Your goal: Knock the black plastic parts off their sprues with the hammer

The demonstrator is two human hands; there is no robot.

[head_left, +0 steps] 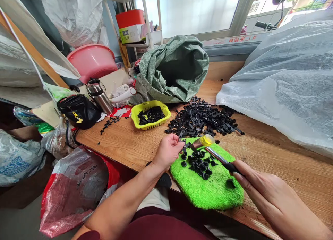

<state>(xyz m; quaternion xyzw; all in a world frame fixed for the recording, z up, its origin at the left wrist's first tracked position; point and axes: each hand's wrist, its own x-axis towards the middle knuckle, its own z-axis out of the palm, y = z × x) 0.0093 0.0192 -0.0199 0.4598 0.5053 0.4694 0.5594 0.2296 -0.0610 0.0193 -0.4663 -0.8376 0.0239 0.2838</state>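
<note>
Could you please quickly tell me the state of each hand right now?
Left hand: closed, thumb and fingertips pinching a black plastic piece.
Right hand: closed, gripping a yellow-faced hammer.

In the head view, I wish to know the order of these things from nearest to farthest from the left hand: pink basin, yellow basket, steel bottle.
From the left hand:
1. Yellow basket: just beyond it, slightly left.
2. Steel bottle: farther left.
3. Pink basin: left, behind the bottle.
</note>
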